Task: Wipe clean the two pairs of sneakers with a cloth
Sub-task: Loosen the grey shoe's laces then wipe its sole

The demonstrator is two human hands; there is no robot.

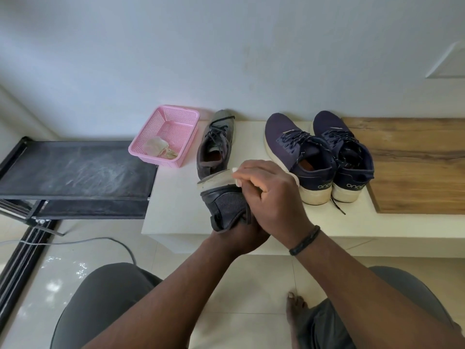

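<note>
Fingers [247, 172] of the right hand [274, 197] curl round a white cloth [236, 181] and press it on the pale sole edge of a grey sneaker [226, 210], held tipped on its side above the front of the white counter [173, 197]. The left hand [241, 235] grips this sneaker from below, its fingers mostly hidden. The other grey sneaker [216, 144] stands just behind, beside a pink basket [166, 134] with a crumpled rag inside. To the right, a navy pair [319, 154] stands side by side, heels toward the camera.
</note>
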